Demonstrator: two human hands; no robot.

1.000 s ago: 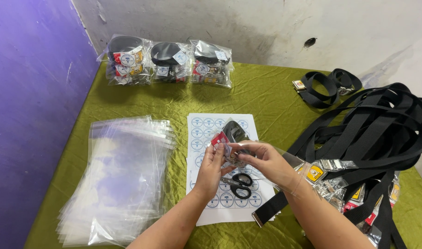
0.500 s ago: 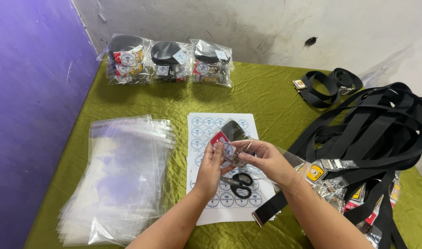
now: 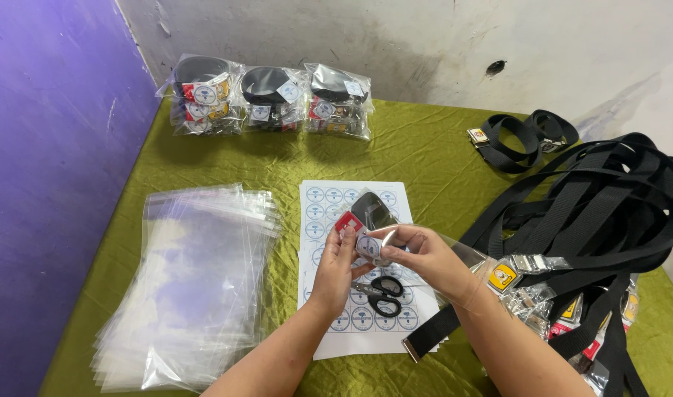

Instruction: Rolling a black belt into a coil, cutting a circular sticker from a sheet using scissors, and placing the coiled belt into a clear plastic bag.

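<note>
Both hands meet over a white sheet of round stickers [image 3: 329, 204] in the middle of the green-covered table. My left hand [image 3: 338, 268] and my right hand [image 3: 416, 257] together hold a clear bag with a rolled black belt [image 3: 371, 213] and a red tag in it. The fingertips of both hands pinch a round white sticker [image 3: 369, 245] against the bag's front. Small black-handled scissors [image 3: 380, 294] lie on the sheet just below the hands.
A stack of empty clear bags [image 3: 193, 283] lies to the left. Three packed belt bags [image 3: 266, 99] stand at the back by the wall. Loose black belts with metal buckles [image 3: 593, 220] pile up on the right; a coiled one [image 3: 524, 136] lies behind them.
The bag has risen slightly and both hands' fingertips have closed onto the round sticker at its front. Everything else on the table is unmoved.
</note>
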